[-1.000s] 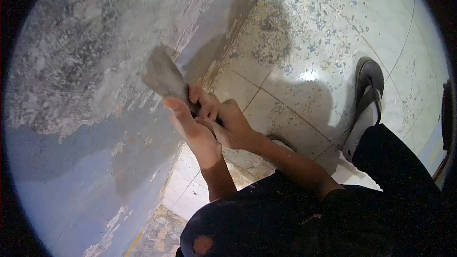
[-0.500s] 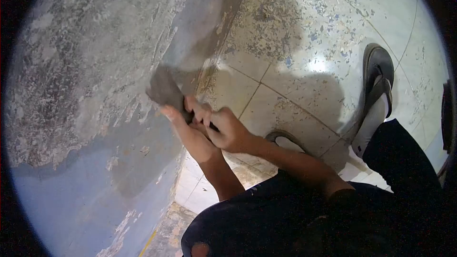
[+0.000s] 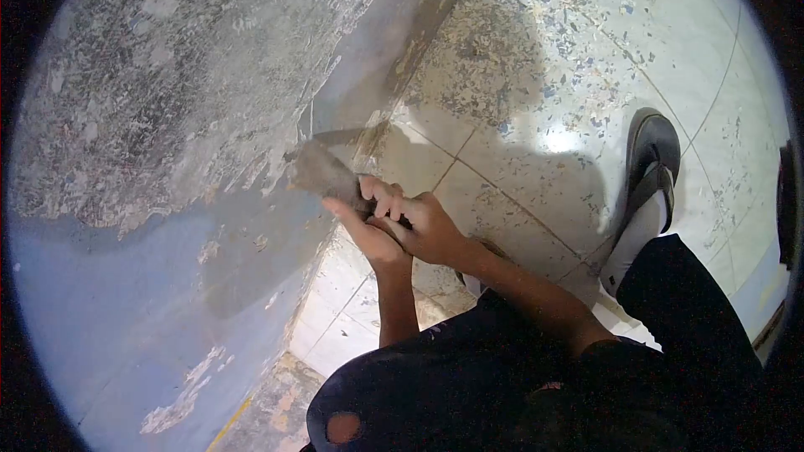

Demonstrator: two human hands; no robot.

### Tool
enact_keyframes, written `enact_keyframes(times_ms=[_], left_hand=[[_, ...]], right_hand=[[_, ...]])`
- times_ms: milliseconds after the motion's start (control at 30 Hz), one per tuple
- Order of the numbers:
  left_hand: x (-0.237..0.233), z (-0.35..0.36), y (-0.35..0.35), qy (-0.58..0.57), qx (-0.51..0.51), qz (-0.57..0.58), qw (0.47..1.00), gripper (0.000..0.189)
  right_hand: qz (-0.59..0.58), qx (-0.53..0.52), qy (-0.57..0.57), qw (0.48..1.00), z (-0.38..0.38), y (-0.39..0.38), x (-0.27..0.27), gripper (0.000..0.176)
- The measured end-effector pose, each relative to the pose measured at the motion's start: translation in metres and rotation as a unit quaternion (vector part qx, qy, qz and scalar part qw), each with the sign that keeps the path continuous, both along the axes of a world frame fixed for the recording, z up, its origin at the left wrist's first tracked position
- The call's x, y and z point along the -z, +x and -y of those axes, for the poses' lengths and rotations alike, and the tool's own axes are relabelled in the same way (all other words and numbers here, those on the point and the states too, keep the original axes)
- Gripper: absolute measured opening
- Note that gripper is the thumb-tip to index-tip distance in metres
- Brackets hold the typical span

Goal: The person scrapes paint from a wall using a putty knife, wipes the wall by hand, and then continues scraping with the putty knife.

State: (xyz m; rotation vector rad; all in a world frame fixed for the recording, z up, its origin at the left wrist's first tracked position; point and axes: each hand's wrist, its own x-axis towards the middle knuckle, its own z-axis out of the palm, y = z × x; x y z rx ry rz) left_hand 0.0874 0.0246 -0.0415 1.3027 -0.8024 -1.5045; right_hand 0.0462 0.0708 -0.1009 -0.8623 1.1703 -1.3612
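Observation:
A wide-bladed scraper (image 3: 325, 172) has its blade edge against, or very close to, the wall (image 3: 151, 92), near the border between bare grey plaster and blue paint (image 3: 92, 285). Fingers of my right hand (image 3: 425, 224) wrap its dark handle, which is mostly hidden. My left hand (image 3: 373, 243) grips the scraper from the wall side, thumb or finger stretched along beside the blade. The blade is slightly blurred.
Flakes of paint (image 3: 481, 67) litter the pale tiled floor (image 3: 469, 188) along the wall's foot. My sandalled foot (image 3: 656, 146) stands on the tiles at right. My dark-clothed knee (image 3: 368, 402) fills the bottom. A glare spot shines on the floor.
Both hands and the scraper have shifted right and slightly down in the picture, the blade drawing a little nearer the wall's foot. The camera view has tilted somewhat. The grip looks the same.

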Motion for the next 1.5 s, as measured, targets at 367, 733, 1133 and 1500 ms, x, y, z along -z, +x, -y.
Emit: enact_keyframes(times_ms=[367,733,1133,1500], left_hand=[[-0.023,0.021,-0.021,-0.001,-0.008,0.064,0.998,0.062],[-0.011,0.045,-0.035,-0.002,0.107,0.027,0.994,0.062],[-0.006,-0.007,0.005,0.062,0.074,0.055,0.994,0.062],[-0.029,0.007,0.021,0.074,0.051,-0.073,0.993,0.052]], right_hand=[[-0.078,0.058,-0.088,0.991,0.022,-0.006,-0.011,0.013],[-0.010,0.111,-0.033,0.993,0.046,-0.038,-0.028,0.024],[0.415,-0.254,0.134,0.863,-0.014,-0.021,0.002,0.036],[-0.067,-0.110,-0.158,0.979,-0.011,0.021,0.003,0.014]])
